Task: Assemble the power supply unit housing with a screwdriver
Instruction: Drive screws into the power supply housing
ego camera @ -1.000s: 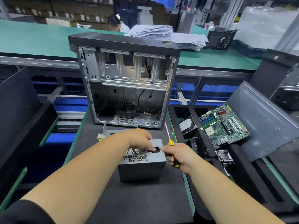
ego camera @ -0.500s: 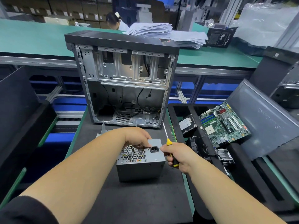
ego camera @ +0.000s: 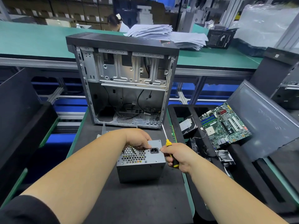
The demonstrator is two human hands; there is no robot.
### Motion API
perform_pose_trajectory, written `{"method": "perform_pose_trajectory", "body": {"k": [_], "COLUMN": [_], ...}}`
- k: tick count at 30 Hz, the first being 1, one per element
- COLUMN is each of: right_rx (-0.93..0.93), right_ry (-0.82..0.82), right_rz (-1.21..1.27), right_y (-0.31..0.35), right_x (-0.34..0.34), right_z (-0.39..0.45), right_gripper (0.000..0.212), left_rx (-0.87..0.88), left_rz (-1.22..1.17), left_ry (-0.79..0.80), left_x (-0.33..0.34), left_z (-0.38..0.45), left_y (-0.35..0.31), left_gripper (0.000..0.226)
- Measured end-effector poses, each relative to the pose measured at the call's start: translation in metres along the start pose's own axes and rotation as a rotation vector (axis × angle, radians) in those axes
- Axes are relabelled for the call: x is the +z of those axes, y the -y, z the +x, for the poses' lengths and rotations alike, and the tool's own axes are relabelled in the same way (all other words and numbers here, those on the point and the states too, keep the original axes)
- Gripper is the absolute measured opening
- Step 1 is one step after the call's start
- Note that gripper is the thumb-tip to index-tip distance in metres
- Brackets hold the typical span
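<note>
Things around the dark work mat [ego camera: 129,204]

A big open computer case [ego camera: 124,81] stands up on the mat, with wires at its bottom. To the right, a green circuit board [ego camera: 226,125] and a hard drive [ego camera: 187,125] lie in a black foam tray [ego camera: 242,175], and a grey side panel [ego camera: 262,117] leans next to them. Behind, a pile of papers [ego camera: 163,34] sits on a long green table [ego camera: 32,41], near a small black box [ego camera: 220,38]
</note>
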State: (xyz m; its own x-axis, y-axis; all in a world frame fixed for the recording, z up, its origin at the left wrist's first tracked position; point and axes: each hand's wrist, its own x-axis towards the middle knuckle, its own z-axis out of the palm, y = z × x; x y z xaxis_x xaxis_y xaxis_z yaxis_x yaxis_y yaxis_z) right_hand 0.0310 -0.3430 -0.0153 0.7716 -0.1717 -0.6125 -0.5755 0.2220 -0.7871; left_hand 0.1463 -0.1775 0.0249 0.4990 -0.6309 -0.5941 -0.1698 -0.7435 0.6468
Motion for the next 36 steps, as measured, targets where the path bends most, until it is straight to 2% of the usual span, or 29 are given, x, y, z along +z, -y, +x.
{"method": "perform_pose_trajectory", "body": {"k": [10, 16, 21, 29, 33, 36], "right_rx": [-0.013, 0.010, -0.008, -0.076, -0.164, -0.235], "right_ry": [-0.012, 0.062, 0.104, 0.097, 0.028, -0.101], "right_rz": [0.011, -0.019, -0.097, -0.209, -0.261, -0.301], "right_y": [0.001, 0.000, -0.001, -0.002, 0.000, 0.007], "right_x": [0.002, -0.004, -0.008, -0.008, -0.008, -0.013], "right_z": [-0.003, -0.010, -0.018, -0.029, -0.039, -0.047], "right_gripper": [0.010, 0.017, 0.021, 0.016, 0.006, 0.015], "left_rx": [-0.028, -0.052, -0.092, -0.106, -0.091, -0.076], "left_rz": [0.030, 0.037, -0.007, -0.042, -0.062, -0.076], "left_ry": [0.047, 0.169, 0.253, 0.235, 0.211, 0.212], "left_x": [-0.004, -0.007, -0.001, 0.007, 0.010, 0.011], "left_z": [0.002, 0.001, 0.002, -0.001, 0.000, 0.000], "left_y": [-0.010, -0.010, -0.015, -0.013, -0.010, -0.008], "left_gripper": [0.021, 0.010, 0.018, 0.013, 0.011, 0.010]}}
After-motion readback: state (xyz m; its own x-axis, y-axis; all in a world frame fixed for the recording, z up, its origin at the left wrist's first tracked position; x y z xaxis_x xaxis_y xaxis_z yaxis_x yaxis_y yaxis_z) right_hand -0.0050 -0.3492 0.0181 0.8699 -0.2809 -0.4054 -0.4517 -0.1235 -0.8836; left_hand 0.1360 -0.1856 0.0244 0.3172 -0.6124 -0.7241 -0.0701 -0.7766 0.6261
